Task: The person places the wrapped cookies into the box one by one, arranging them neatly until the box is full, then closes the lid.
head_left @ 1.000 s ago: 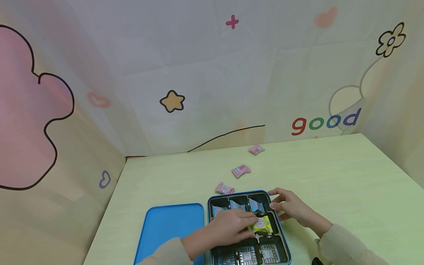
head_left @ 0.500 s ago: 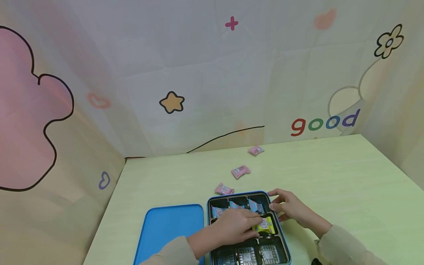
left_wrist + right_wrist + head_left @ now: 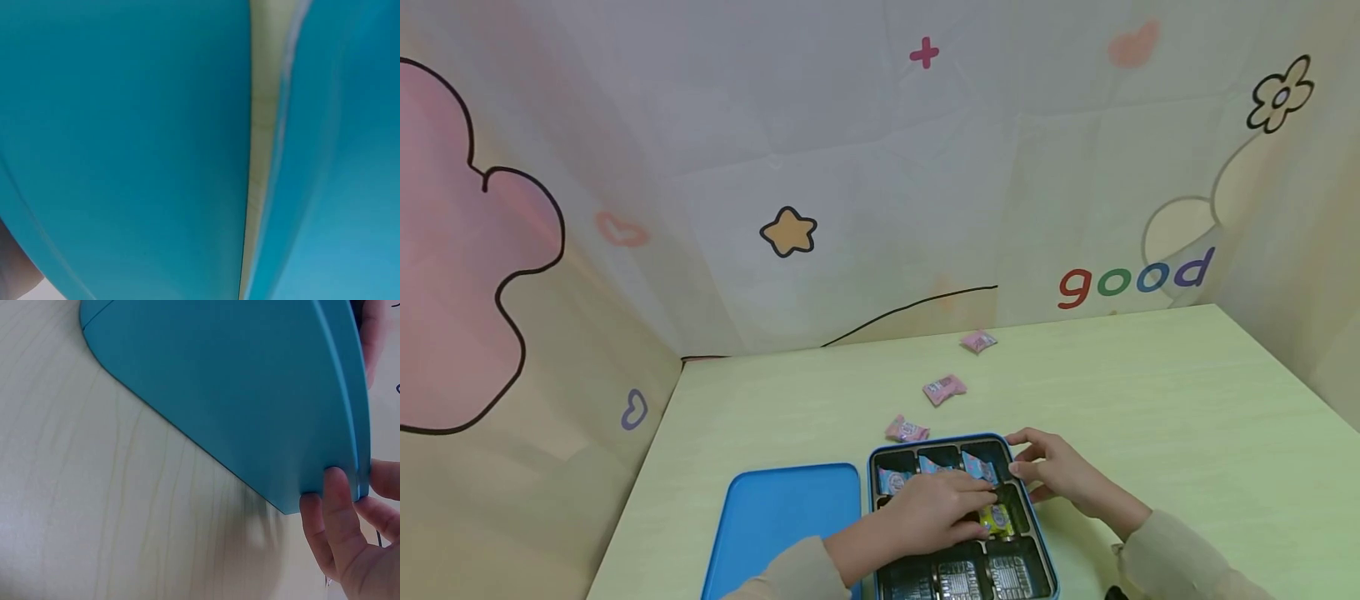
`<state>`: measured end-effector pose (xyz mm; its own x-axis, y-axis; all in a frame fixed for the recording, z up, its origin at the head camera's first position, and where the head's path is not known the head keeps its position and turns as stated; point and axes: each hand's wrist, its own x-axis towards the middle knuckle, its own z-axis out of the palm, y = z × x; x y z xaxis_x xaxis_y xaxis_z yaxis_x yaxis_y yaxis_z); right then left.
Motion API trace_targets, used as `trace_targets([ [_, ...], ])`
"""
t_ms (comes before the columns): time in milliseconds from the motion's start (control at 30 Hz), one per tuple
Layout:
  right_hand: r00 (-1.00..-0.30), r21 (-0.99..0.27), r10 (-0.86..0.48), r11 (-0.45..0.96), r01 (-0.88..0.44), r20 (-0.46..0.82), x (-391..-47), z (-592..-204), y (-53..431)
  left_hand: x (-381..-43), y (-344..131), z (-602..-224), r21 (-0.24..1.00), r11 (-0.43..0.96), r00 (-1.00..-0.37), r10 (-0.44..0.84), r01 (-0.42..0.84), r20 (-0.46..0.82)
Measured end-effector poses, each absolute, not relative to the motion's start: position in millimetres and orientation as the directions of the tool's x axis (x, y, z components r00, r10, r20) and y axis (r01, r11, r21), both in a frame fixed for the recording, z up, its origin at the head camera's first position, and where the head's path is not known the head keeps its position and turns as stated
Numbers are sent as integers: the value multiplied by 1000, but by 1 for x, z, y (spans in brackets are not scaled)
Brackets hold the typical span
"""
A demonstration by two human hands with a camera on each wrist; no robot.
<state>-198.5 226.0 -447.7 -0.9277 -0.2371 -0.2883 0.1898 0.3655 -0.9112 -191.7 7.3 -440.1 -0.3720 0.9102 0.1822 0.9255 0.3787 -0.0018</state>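
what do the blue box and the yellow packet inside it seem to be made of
Blue box: probably hard plastic, smooth and satin, given its even colour and soft sheen; painted metal possible. Yellow packet: likely plastic film, given its printed wrapper look; gloss unclear.

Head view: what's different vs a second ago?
The left hand shifted slightly right; the yellow candy moved slightly right and down into the middle-right compartment of the box. Can't tell if it's released. Unchanged: right hand gripping the box edge, blue lid, three pink candies.
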Motion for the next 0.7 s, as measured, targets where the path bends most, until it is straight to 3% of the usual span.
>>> trace_targets([
  [700, -928, -910, -232, 366, 195, -292, -198, -447, 225, -192, 6, -440, 19, 378, -375, 911, 926, 174],
])
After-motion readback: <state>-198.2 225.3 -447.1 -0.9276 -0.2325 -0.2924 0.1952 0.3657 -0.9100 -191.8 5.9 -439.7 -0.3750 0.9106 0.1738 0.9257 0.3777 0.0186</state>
